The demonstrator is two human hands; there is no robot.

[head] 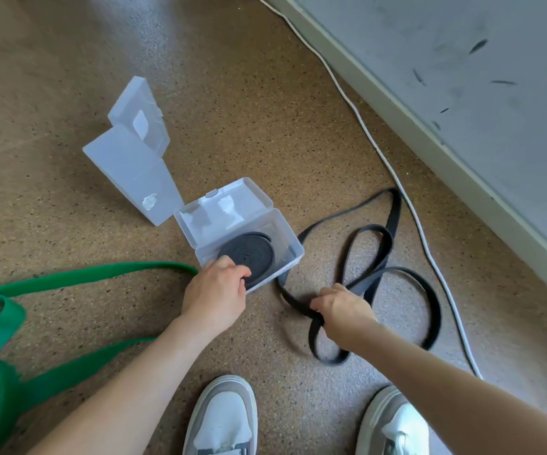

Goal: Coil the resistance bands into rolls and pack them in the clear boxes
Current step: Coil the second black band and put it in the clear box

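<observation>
A green band [68, 280] sprawled left of the left hand [216, 290], cut off by the frame edge. A loose black band [394, 215] looped beyond the right hand [344, 310], whose fist gripped it. An empty box [134, 169] stood open beyond the left hand. Nearer, that hand's fingers curled over the box [290, 247] wall onto the roll [252, 254]; whether they gripped it was hidden.

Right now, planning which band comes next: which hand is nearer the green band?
Left. The left hand holds the black roll in the clear box, right beside the green band's end; the right hand grips the loose black band, farther right.
</observation>
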